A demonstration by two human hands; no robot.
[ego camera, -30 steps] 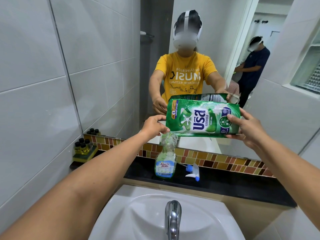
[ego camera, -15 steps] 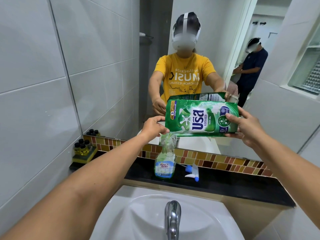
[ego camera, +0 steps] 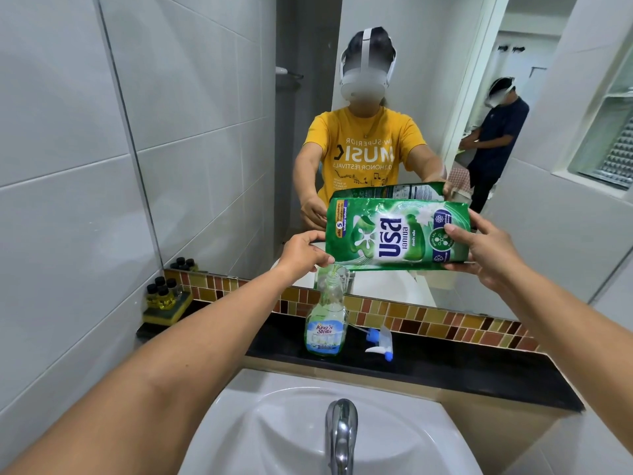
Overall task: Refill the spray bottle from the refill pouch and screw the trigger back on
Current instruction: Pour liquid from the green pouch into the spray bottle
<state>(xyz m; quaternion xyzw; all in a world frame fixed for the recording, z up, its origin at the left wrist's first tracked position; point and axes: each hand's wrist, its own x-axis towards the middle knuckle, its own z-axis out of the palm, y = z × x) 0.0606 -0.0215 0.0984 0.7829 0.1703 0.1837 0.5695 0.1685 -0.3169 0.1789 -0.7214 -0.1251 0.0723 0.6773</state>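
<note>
You hold the green plastic refill pouch with white lettering [ego camera: 397, 234] on its side, above the black stone shelf [ego camera: 445, 365] behind the white ceramic basin [ego camera: 239, 423]. Your left hand [ego camera: 303, 252] is closed around the lower left corner of the pouch, where the spout is; the spout itself is hidden behind your fingers. Your right hand [ego camera: 486, 248] grips the other end of the pouch, with the thumb on the front and the fingers under and behind it.

A thin green stream falls from the corner at your left hand into the open neck of the clear plastic spray bottle with a blue and white label [ego camera: 325, 323]. The bottle stands upright on the shelf, directly below that corner, and green liquid shows in its lower part. The white trigger head with blue tips [ego camera: 378, 344] lies on its side on the shelf, just beside the bottle on its right, not touching it.

A chrome tap [ego camera: 340, 437] rises at the front of the basin. At the left end of the shelf, small bottles with black caps [ego camera: 162, 293] sit on a yellow sponge [ego camera: 168, 311]. The mirror [ego camera: 376, 97] above the shelf reflects you and the pouch.
</note>
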